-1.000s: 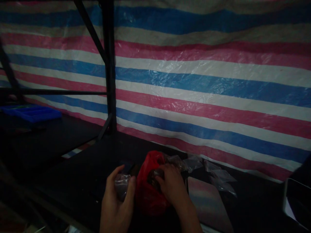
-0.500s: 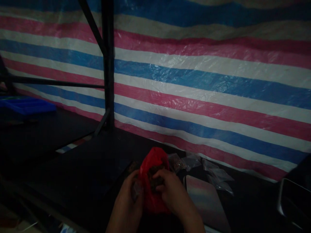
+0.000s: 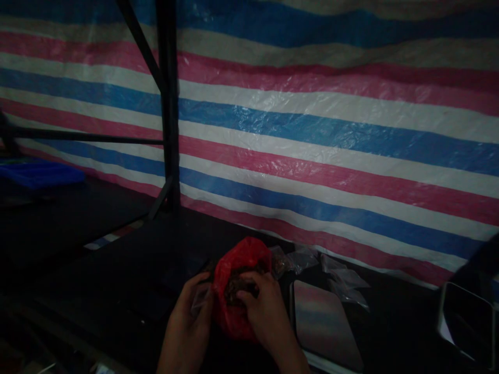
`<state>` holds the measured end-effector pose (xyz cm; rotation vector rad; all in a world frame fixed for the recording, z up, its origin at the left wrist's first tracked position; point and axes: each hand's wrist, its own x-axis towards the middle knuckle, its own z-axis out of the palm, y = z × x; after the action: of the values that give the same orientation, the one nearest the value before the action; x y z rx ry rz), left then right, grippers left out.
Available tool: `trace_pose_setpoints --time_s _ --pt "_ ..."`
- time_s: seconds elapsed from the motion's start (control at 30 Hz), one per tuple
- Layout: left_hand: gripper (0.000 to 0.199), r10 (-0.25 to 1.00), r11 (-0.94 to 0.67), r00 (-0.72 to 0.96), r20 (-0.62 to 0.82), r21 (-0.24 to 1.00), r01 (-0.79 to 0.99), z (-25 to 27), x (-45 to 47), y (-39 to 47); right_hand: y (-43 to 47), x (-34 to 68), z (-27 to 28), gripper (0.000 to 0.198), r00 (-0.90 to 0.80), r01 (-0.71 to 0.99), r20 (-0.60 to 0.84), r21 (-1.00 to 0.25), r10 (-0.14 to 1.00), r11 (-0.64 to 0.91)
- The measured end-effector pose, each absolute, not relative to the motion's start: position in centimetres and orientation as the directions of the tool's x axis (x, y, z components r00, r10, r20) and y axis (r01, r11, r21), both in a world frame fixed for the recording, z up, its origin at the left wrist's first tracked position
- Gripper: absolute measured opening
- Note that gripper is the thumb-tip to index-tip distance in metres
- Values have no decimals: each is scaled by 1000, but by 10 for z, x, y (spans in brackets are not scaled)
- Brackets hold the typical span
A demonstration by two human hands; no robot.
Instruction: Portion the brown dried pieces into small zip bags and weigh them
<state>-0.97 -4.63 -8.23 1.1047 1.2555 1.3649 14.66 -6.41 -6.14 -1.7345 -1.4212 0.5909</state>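
Observation:
A red plastic bag [image 3: 241,254] stands with its mouth open on the dark tabletop, holding dark brown, dried-looking pieces [image 3: 234,288]. My right hand [image 3: 268,306] reaches into the mouth, its thumb and fingers curled together on some of those pieces. Beside the bag's left edge, my left hand [image 3: 185,324] is curled around a small clear plastic bag [image 3: 200,298]. What the small bag contains is too dark to make out. Right of the red bag lies a flat device with a shiny metal top [image 3: 325,322], resembling a small scale.
Several small clear bags [image 3: 346,278] lie near the striped sheet [image 3: 312,156]; one bag [image 3: 279,262] has brown contents. A pale-rimmed black container [image 3: 465,317] stands at far right. Left are a black frame post [image 3: 167,114] and a blue tray [image 3: 47,174].
The red bag's mouth looks wider and its brown contents show more. My left hand has shifted slightly left, away from the bag. The whole view has shifted a little.

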Motion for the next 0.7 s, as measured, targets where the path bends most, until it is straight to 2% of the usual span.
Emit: trace_pose_setpoints --time_s 0.07,0.17,0.3,0.4,0.57,0.7 --pt "68 981 -52 -188 41 997 -54 -82 -9 -46 -66 147 -59 35 255 611 133 -790 958 -53" --pt "67 970 -66 -237 48 995 -72 -84 -8 -44 -70 151 -54 44 231 720 168 -692 958 -53" --pt "71 972 -24 -236 -5 992 -120 -86 -8 -44 -73 155 -52 54 111 795 214 -605 971 42" --pt "72 975 -5 -218 -34 985 -173 -85 -7 -45 -73 152 -56 53 91 771 217 -633 972 69" --pt "64 968 12 -234 -88 952 -306 -89 -3 -45 -71 146 -61 39 179 694 165 -720 970 -5" --pt "62 971 62 -193 -139 930 -363 -96 -2 -42 -73 143 -59 41 195 656 156 -755 968 -10"
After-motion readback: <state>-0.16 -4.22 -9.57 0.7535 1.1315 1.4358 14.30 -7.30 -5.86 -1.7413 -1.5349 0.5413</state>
